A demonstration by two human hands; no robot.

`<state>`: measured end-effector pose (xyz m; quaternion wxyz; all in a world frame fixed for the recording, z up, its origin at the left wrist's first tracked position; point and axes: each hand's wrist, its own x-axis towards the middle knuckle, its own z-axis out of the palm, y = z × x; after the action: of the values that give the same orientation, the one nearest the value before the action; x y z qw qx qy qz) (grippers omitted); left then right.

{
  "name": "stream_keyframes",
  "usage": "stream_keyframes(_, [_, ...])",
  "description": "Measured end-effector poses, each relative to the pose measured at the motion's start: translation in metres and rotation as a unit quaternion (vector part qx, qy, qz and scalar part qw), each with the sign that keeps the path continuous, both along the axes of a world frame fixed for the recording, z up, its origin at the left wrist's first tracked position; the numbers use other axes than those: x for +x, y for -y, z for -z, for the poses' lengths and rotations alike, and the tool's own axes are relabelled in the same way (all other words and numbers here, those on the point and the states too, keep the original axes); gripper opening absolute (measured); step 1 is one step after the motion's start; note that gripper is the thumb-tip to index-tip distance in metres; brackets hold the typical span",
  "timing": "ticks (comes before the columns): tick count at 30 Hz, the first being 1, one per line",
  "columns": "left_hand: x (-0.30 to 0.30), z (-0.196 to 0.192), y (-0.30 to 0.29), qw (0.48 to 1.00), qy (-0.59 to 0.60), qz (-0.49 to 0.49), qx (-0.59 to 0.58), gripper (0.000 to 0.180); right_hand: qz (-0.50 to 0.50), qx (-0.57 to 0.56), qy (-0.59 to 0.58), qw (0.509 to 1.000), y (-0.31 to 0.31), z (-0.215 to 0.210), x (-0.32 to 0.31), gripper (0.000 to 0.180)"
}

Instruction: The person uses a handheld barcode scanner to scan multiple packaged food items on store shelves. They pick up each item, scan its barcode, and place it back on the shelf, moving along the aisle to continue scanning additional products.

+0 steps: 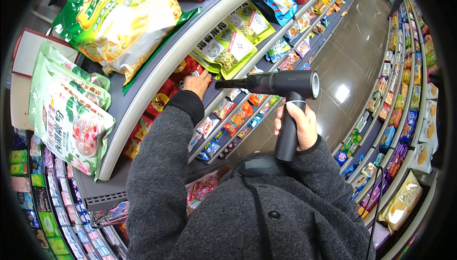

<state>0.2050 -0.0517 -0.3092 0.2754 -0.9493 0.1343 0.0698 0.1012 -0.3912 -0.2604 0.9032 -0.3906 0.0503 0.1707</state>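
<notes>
My right hand [300, 122] is wrapped round the grip of a black handheld vacuum cleaner [281, 83]. Its narrow dark nozzle points left, toward the shelf. My left hand [197, 84] reaches in to the shelf below the top ledge, its fingers curled at a red snack packet [190, 67]; the fingertips are partly hidden. Just to the right of that hand, yellow-green snack bags [228, 53] lean over the shelf edge, close to the nozzle tip. More red packets [164, 97] lie under my left wrist and sleeve.
Large green-and-yellow bag [126, 26] and pale green bags [71, 112] stand on the top shelf [126, 122]. Lower tiers hold many small colourful packets [238, 117]. Across the tiled aisle floor [342, 69] runs another stocked shelf [395, 103]. A thin black cable [376, 179] hangs at the right.
</notes>
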Motion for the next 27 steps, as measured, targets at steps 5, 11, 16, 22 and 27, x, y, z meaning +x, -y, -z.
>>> stream_keyframes(5, [-0.014,-0.012,-0.034,0.999,0.024,0.028,-0.012,0.036,0.005,-0.024,0.005,1.000,-0.005,0.005,-0.003,0.034])
stream_keyframes(11, [-0.020,-0.023,-0.025,0.997,0.013,0.077,0.018,0.053,0.012,-0.013,0.014,1.000,-0.013,0.007,-0.005,0.034])
stream_keyframes(16, [0.011,-0.014,-0.009,0.995,-0.031,0.090,0.043,0.063,0.019,-0.018,0.007,1.000,-0.017,0.008,-0.009,0.033])
stream_keyframes(22, [0.018,-0.011,-0.026,0.994,-0.084,0.061,0.040,0.045,0.026,-0.019,-0.003,0.999,-0.022,0.010,-0.017,0.033])
stream_keyframes(27, [0.006,-0.034,-0.038,0.994,-0.059,0.079,-0.039,0.060,0.029,-0.008,-0.015,0.999,-0.023,0.012,-0.018,0.032])
